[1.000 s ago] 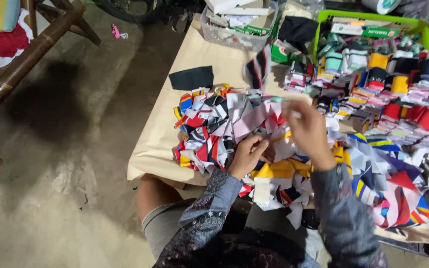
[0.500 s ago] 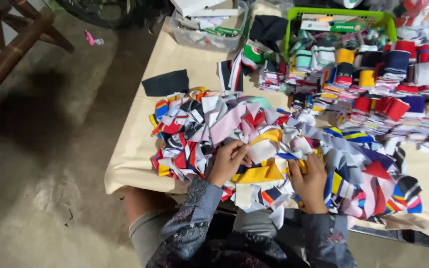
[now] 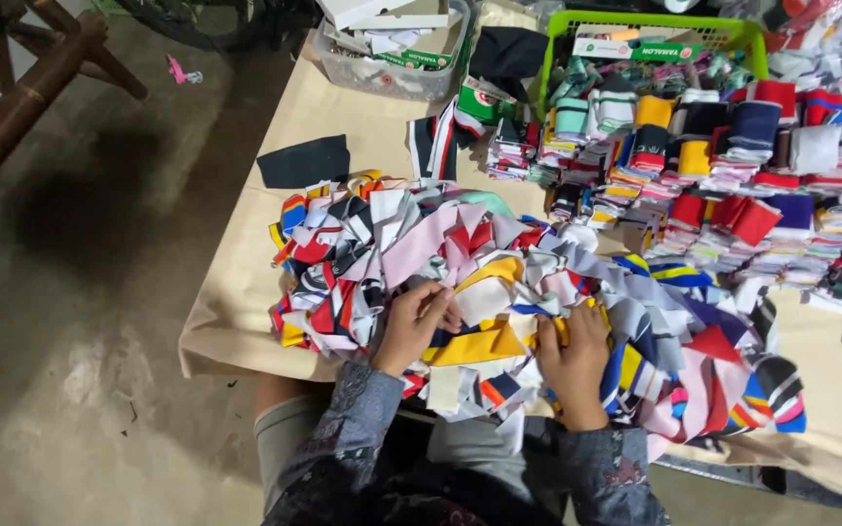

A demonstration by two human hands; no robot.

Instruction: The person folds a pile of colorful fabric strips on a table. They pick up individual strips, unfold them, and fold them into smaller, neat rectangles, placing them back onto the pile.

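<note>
Right now, seen from just above the person's lap:

Left hand: the left hand (image 3: pixel 414 326) lies on the near side of the scrap pile, fingers curled and pinching a pale scrap (image 3: pixel 484 300) at its edge.

Right hand: the right hand (image 3: pixel 574 362) presses into the same pile a little further along, fingers bent down among the pieces; whether they actually clamp any one piece, I cannot tell.

Scrap pile: a heap of mixed fabric scraps (image 3: pixel 499 292), red, white, navy, pink and striped, spreads across the near edge of the table and spills slightly over it towards the lap.

Yellow piece: a yellow scrap (image 3: pixel 479 346) lies between the two hands, just below the pale one.

Table: a tan-covered table (image 3: pixel 246 292) carries everything.

Sorted stacks: behind the heap, well apart from the hands, folded cloth bundles (image 3: pixel 733 166) stand in rows, sorted by colour.

Green basket: a bright green basket (image 3: pixel 550 58) sits at the far edge, touching the rows.

Clear tub: a clear plastic tub (image 3: pixel 397 73) of boxes stands beside the basket.

Black patch: a flat black piece of cloth (image 3: pixel 304 161) lies alone near the table's left edge.

Sleeves: dark patterned sleeves (image 3: pixel 343 438) cover both forearms.
</note>
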